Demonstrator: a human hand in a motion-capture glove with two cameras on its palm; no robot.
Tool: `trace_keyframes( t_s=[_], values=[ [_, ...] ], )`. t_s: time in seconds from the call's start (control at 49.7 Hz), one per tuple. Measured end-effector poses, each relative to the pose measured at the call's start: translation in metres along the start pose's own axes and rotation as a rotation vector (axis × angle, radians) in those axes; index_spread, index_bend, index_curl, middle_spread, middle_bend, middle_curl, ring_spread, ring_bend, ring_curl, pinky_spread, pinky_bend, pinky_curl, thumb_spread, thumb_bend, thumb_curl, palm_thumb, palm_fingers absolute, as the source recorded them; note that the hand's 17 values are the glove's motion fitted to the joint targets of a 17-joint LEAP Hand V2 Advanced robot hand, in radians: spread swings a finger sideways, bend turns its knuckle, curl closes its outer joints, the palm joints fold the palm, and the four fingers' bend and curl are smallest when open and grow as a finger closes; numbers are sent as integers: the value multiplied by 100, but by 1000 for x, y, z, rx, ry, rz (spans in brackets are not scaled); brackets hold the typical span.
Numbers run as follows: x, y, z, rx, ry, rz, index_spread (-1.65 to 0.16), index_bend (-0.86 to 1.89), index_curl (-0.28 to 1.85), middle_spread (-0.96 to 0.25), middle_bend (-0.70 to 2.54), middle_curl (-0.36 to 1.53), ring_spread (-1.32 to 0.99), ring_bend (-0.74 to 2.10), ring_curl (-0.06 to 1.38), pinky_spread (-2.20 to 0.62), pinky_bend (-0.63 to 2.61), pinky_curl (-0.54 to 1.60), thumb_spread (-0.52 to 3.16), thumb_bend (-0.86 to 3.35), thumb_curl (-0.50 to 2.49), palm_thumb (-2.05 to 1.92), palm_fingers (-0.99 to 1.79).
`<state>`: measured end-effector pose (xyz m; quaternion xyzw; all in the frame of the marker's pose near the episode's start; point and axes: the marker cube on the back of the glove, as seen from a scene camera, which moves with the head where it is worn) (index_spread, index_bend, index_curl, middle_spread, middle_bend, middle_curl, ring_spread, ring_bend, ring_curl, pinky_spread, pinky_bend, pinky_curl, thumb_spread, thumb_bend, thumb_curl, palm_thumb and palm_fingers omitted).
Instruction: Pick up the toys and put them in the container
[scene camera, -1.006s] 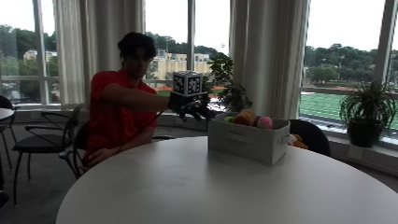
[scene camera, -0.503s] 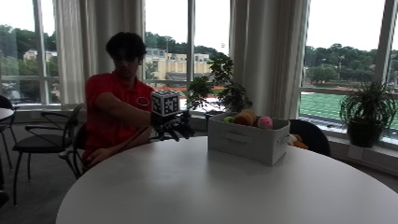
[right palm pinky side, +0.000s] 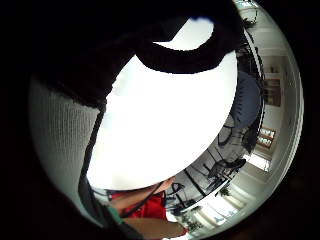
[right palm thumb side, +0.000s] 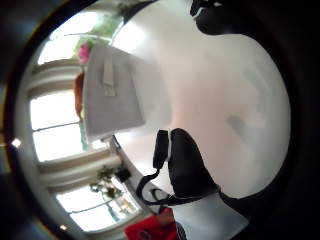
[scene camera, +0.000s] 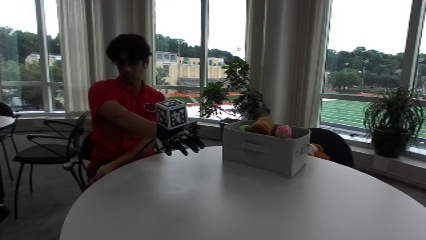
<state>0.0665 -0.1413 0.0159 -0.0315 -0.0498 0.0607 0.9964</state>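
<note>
Black-gloved right hand (scene camera: 181, 141) hovers over the round white table (scene camera: 200, 210), fingers loosely apart and holding nothing, just left of the grey fabric container (scene camera: 266, 150), whose soft toys (scene camera: 269, 127) already sit inside.

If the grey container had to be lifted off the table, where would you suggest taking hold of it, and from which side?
I would grip the grey container by the handle slot on its end wall facing the gloved right hand, probably with a second grip on the opposite end. It stands upright on the white table with toys piled above its rim, so a level lift from the sides seems safer than reaching from above.
</note>
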Motion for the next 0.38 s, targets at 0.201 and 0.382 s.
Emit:
trace_keyframes(
  t_s=[0.201,0.382],
  values=[
    [-2,7,3,-14,-11,0,-42,24,46,-11,18,33,-6,20,36,10,73,30,127,-2,37,5,0],
    [-3,7,2,-9,10,7,-42,25,46,-11,17,33,-6,19,35,10,72,30,126,-1,37,6,0]
  ],
)
